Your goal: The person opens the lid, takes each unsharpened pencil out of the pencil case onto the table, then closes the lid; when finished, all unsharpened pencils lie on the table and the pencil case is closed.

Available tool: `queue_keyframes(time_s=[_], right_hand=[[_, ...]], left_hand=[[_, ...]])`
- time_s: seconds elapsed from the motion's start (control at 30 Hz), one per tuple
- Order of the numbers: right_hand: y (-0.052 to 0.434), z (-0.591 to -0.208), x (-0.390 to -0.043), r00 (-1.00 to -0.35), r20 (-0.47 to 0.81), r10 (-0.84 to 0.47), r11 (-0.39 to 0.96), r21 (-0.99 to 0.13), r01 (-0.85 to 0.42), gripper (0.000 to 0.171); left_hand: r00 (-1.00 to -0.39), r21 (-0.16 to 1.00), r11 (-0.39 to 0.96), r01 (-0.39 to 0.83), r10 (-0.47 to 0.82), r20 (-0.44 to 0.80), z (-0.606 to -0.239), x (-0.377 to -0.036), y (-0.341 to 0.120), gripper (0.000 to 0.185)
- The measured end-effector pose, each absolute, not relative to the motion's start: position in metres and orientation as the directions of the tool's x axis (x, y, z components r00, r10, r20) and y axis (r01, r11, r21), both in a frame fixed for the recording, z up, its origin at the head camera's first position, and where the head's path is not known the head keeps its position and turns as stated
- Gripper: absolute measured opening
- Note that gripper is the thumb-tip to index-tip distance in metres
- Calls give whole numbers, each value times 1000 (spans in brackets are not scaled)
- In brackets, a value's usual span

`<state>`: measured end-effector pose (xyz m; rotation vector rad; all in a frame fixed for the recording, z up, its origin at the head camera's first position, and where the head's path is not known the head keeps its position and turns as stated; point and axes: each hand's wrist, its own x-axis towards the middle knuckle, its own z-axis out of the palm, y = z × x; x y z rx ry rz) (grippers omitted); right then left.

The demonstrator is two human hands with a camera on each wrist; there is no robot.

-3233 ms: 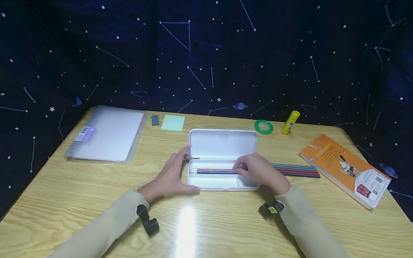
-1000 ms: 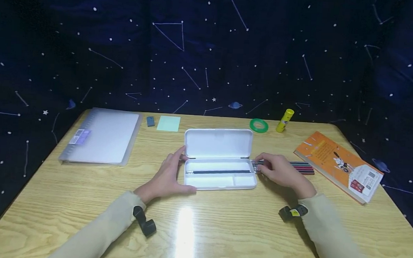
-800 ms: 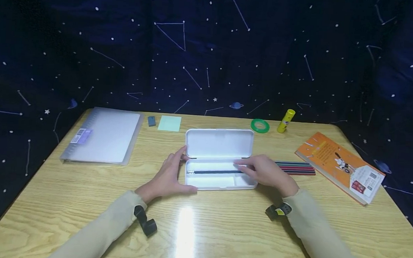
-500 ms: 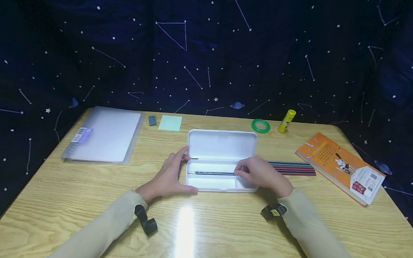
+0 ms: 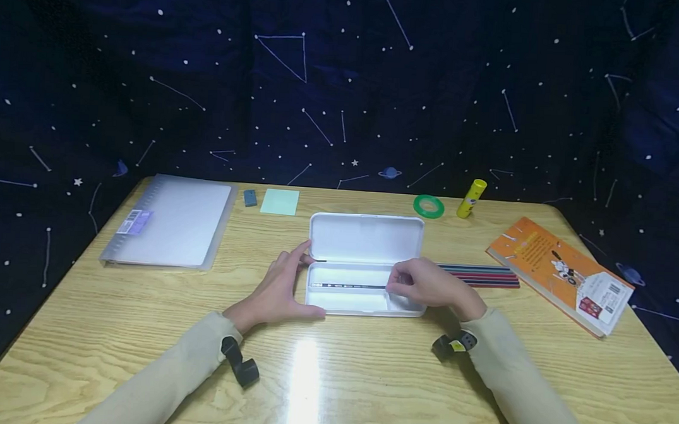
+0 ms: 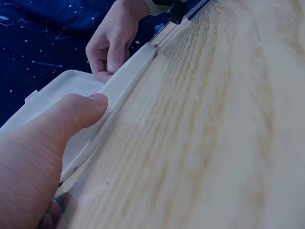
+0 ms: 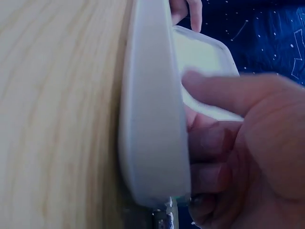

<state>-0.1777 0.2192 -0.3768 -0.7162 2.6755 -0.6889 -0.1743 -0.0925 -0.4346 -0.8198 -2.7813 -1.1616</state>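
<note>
A white pencil case (image 5: pixel 365 238) lies with its lid raised in the middle of the table in the head view. My left hand (image 5: pixel 279 295) holds its left end, thumb along the front wall and fingers at the back, as the left wrist view also shows. Inside the case lies one dark pencil (image 5: pixel 350 286). My right hand (image 5: pixel 430 284) pinches the pencil near its right part; the fingertips are curled in and hide that end. Just right of the case, several coloured pencils (image 5: pixel 484 277) lie side by side, partly behind my right hand.
An orange book (image 5: pixel 553 265) lies at the right. Toward the back edge are a yellow glue stick (image 5: pixel 472 199), a green tape roll (image 5: pixel 429 206), a pale green note pad (image 5: pixel 280 202) and a blue eraser (image 5: pixel 250 198). A clear-covered binder (image 5: pixel 174 224) lies at the left.
A red pencil left the case for the row on the right. My right hand then came back left into the case and took the dark pencil. My left hand stayed put.
</note>
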Motion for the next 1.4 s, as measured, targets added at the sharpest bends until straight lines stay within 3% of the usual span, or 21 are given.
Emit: queue_keyframes(time_s=[0.4,0.73,1.1,1.4], right_hand=[[224,-376,-177,-841,-115,-528,755,-518,-402,10],[231,-372,-176,-824,-25,-567,673,-591,-445,9],[316,-377,-150,-921,73,-382,776,-517,-362,9],[379,-379,-120,-947,123,-298,848,-422,-322,15]], left_hand=[[-850,649,576,497,471,234,-434,-175,-90,130],[-861,660,575,484,446,244,-437,-168,-97,129],[-856,656,574,490,459,239,-436,-170,-92,129],[-860,660,578,481,455,229,-435,-172,-93,129]])
